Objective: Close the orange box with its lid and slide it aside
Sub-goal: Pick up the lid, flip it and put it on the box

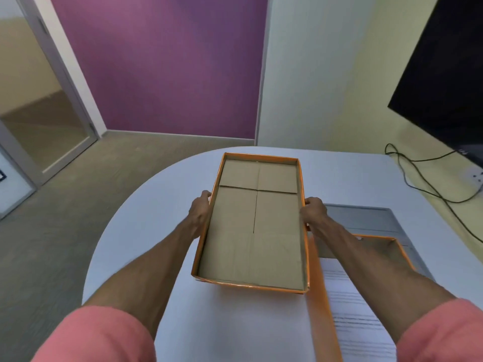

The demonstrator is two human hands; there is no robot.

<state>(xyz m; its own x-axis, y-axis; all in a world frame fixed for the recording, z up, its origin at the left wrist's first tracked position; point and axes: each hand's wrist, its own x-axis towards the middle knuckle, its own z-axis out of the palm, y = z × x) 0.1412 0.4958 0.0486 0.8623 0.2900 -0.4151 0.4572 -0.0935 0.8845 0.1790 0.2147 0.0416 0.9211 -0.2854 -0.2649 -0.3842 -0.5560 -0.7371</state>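
Note:
I hold an orange lid [251,231], a shallow cardboard tray, with its brown inside facing up over the white table [156,205]. My left hand [200,214] grips its left long wall and my right hand [313,212] grips its right long wall, both near the middle. To the right stands the open orange box [322,309], with white lined paper [360,322] inside. The lid's right edge lies next to the box's left wall and partly in front of it. My right forearm crosses over the box.
A grey flat mat [366,218] lies under and behind the box. A black screen [444,74] hangs on the right wall, with a cable [431,189] trailing along the table's far right edge. The table's rounded left edge drops to carpet.

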